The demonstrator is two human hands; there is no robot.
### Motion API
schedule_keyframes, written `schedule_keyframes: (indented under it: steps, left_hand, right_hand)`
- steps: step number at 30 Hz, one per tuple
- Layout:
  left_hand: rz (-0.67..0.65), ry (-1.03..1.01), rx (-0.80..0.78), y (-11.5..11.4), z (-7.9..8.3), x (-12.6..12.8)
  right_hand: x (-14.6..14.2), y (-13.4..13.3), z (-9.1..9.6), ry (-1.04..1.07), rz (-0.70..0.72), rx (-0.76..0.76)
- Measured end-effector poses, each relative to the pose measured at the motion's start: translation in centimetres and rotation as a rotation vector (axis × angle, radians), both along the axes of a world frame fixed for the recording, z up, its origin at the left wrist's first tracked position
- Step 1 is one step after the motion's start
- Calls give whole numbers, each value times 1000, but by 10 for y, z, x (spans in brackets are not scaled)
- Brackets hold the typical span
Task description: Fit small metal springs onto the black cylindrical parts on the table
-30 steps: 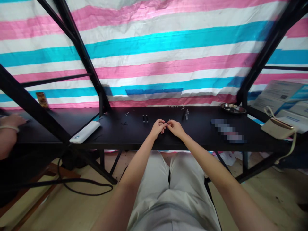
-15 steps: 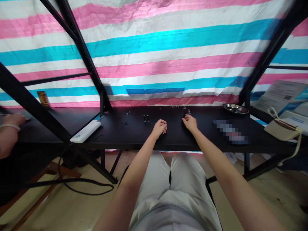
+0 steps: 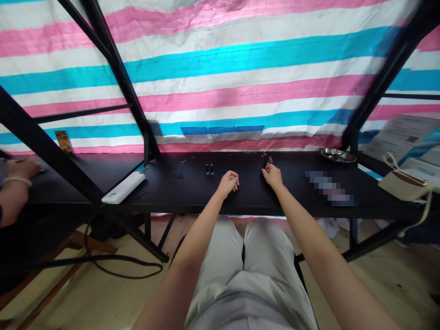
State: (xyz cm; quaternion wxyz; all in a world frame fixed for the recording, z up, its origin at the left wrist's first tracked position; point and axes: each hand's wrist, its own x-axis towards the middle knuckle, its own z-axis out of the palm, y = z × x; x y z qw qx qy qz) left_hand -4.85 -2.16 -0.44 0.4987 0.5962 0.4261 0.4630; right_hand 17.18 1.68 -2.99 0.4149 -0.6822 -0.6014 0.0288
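Note:
My left hand (image 3: 228, 183) rests over the black table with its fingers loosely curled. No object shows in it, but the inside of the palm is hidden. To its left, two small black cylinders with pale ends (image 3: 209, 169) stand side by side on the tabletop. My right hand (image 3: 272, 176) is closed, thumb and fingers drawn together, at a cluster of small dark pieces with greyish ends (image 3: 269, 161). The pieces show just beyond the fingertips; whether they are gripped or only touched is hidden. A thin white squiggly piece (image 3: 264, 154) lies behind this cluster.
The black table (image 3: 185, 197) carries a white power strip (image 3: 124, 188) at left. A round metal dish (image 3: 337, 155), a blurred-out item (image 3: 330, 189) and a beige bag (image 3: 402, 184) are at right. Black metal posts (image 3: 120, 73) rise at the sides. Another person's hand (image 3: 24, 169) is far left.
My hands keep nearly the same place and pose. At far left the other person's hand has shifted slightly to the right.

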Motion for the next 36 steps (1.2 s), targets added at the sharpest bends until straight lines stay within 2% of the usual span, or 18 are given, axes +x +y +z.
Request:
schedule_keyframes:
  steps: [12, 21, 32, 34, 36]
  left_hand:
    - [-5, -3, -7, -1, 1, 1]
    - [-9, 4, 12, 5, -5, 0]
    - [-14, -2, 2, 2, -2, 0]
    - [35, 1, 52, 3, -2, -2]
    - [174, -25, 147, 5, -3, -5]
  right_hand:
    - [1, -11, 5, -77, -43, -78]
    - [5, -23, 15, -133, -209, -252]
    - [3, -26, 18, -169, -227, -339]
    - [3, -29, 19, -169, -223, -342]
    - [3, -32, 20, -157, -223, -337]
